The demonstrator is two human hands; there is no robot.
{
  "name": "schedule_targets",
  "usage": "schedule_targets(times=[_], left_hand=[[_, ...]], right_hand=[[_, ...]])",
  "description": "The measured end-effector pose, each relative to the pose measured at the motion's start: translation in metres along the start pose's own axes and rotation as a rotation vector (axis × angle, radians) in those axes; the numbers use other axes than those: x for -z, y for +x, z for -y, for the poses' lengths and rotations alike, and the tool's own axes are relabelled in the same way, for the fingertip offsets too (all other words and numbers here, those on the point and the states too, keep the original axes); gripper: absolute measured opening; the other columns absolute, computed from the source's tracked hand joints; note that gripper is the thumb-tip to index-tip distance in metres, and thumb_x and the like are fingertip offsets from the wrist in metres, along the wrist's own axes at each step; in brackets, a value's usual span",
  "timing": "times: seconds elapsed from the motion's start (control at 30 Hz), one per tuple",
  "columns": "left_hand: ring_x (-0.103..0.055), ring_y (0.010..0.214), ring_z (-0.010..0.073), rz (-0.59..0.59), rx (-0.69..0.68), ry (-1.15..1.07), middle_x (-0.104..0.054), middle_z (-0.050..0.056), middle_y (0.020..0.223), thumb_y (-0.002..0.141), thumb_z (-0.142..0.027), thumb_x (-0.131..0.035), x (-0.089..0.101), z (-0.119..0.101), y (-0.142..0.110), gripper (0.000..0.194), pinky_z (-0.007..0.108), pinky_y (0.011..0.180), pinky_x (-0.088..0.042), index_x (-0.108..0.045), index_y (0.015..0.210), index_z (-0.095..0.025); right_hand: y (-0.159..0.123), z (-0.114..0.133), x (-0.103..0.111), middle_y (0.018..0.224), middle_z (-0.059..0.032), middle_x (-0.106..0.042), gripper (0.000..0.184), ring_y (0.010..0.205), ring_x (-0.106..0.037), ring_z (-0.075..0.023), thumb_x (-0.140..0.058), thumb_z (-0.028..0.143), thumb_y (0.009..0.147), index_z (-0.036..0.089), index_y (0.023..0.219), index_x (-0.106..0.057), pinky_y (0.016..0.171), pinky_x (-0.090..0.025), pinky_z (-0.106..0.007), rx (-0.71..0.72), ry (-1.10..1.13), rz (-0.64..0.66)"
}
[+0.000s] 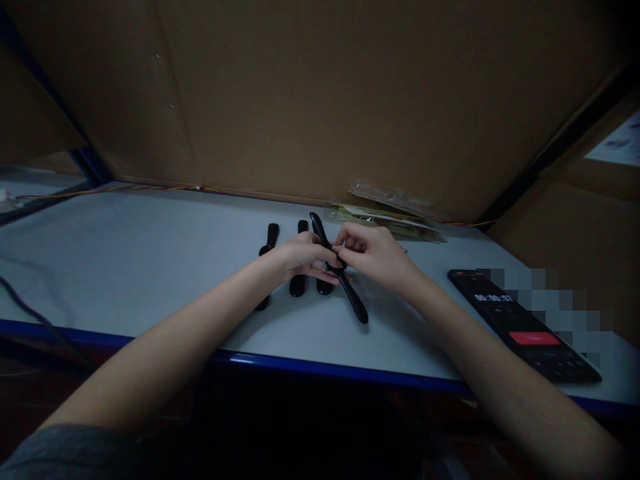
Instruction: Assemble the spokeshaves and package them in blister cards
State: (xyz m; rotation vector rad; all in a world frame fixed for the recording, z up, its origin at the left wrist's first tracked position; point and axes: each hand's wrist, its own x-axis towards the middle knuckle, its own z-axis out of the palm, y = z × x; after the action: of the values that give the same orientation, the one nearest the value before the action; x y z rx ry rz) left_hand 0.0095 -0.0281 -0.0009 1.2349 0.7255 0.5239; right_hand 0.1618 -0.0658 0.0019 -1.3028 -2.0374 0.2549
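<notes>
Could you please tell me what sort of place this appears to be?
Probably a makeshift workstation: a white-topped bench with blue edging, brown cardboard walls enclosing it, and a black smartphone displaying a timer.

My left grip (303,260) and right grip (373,257) hide the middle of the long black plastic bar (354,300) between them, and the small thing at my fingertips (341,247) is too small to tell. My left wrist covers part of a second black plastic bar (273,233). A blocky blur (545,300) hides the black phone's (500,313) upper right corner, and the print on the clear plastic packet (385,220) is too small to read.
</notes>
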Motion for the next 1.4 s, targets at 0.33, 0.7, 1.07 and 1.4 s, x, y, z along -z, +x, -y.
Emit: schedule_targets(times=[0.33, 0.7, 1.07, 1.4], left_hand=[[-0.066, 0.063, 0.0193, -0.08, 0.041, -0.019, -0.062, 0.005, 0.069, 0.064, 0.002, -0.06, -0.001, -0.002, -0.001, 0.033, 0.043, 0.066, -0.055, -0.046, 0.091, -0.01], [-0.067, 0.066, 0.0225, -0.034, 0.032, -0.046, -0.062, 0.006, 0.069, 0.065, 0.0, -0.06, 0.003, 0.0, 0.002, 0.036, 0.045, 0.069, -0.054, -0.046, 0.097, -0.008], [-0.068, 0.066, 0.0224, -0.008, 0.051, -0.014, -0.062, 0.004, 0.068, 0.064, -0.001, -0.061, 0.004, -0.001, 0.001, 0.037, 0.04, 0.067, -0.055, -0.046, 0.096, -0.008], [-0.068, 0.066, 0.0231, -0.013, 0.058, -0.01, -0.061, 0.004, 0.069, 0.063, -0.002, -0.062, 0.002, 0.001, 0.002, 0.036, 0.043, 0.068, -0.054, -0.045, 0.094, -0.01]], right_hand=[[0.002, -0.006, -0.004, 0.05, 0.005, -0.051, 0.011, 0.046, -0.048, -0.0101, -0.056, 0.024, 0.072, 0.017, 0.081, -0.055, 0.044, -0.034, -0.022, -0.14, 0.343, 0.092], [0.005, -0.006, 0.016, 0.059, 0.0009, -0.055, 0.021, 0.05, -0.05, -0.0094, -0.059, 0.03, 0.074, 0.015, 0.087, -0.063, 0.046, -0.037, -0.022, -0.166, 0.34, 0.257], [0.005, -0.009, 0.02, 0.066, -0.0007, -0.057, 0.017, 0.06, -0.05, -0.0111, -0.06, 0.03, 0.075, 0.017, 0.083, -0.067, 0.054, -0.036, -0.024, 0.047, 0.069, 0.188], [0.003, -0.015, 0.003, 0.067, -0.0021, -0.062, 0.015, 0.056, -0.054, -0.0124, -0.057, 0.03, 0.075, 0.016, 0.081, -0.059, 0.051, -0.039, -0.025, -0.086, 0.245, 0.127]])
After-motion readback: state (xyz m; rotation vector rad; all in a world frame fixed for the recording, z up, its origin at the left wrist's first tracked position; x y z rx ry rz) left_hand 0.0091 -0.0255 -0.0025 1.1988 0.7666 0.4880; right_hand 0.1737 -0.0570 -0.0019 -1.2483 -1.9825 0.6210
